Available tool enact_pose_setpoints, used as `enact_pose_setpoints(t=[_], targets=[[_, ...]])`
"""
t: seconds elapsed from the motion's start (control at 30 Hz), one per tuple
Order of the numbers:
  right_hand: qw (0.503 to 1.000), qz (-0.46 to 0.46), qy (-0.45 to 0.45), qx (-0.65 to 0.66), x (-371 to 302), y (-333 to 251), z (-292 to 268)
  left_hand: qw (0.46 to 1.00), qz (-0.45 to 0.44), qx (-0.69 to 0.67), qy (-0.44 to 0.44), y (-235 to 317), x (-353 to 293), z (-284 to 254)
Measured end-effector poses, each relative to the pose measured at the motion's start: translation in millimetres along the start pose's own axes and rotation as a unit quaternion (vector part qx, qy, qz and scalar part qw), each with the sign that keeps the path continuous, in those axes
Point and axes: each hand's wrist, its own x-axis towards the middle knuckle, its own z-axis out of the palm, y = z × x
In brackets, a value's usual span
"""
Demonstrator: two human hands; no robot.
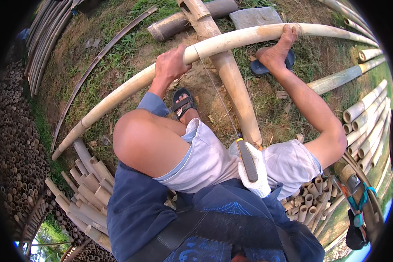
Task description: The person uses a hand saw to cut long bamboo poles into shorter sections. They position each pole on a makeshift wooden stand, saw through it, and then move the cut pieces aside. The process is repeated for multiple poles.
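A long pale bamboo pole lies across the upper part of the view, resting over a thicker bamboo log. My bare left hand is wrapped around the pole, just left of where a saw meets it. In a white knit glove, my right hand grips the dark handle of the hand saw. Its thin blade runs up to the pole, and the tip end touches or crosses it there. My bare right foot presses on the pole to the right of the blade.
A grey stone block and a dark bamboo piece lie beyond the pole. Cut bamboo tubes are piled at lower left. More poles are stacked at right. A curved bamboo strip lies on the grass.
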Motion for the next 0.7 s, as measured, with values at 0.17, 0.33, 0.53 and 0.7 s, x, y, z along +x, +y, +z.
enact_pose_setpoints(t=[0.17, 0.33, 0.53, 0.7], targets=[[0.999, -0.036, 0.006, 0.037, 137, 18, 39, 1.0, 0.012, 0.009, 0.002, 8, 5, 5], [0.989, -0.119, 0.083, 0.021, 208, 26, 77, 0.999, 0.03, 0.031, 0.019, 11, 9, 5], [0.997, 0.056, -0.03, 0.047, -1, 17, 7, 1.0, -0.001, 0.011, 0.022, -3, 0, 4], [0.997, -0.07, 0.038, -0.003, 140, 36, 53, 0.999, 0.02, 0.013, 0.026, 4, 3, 10]])
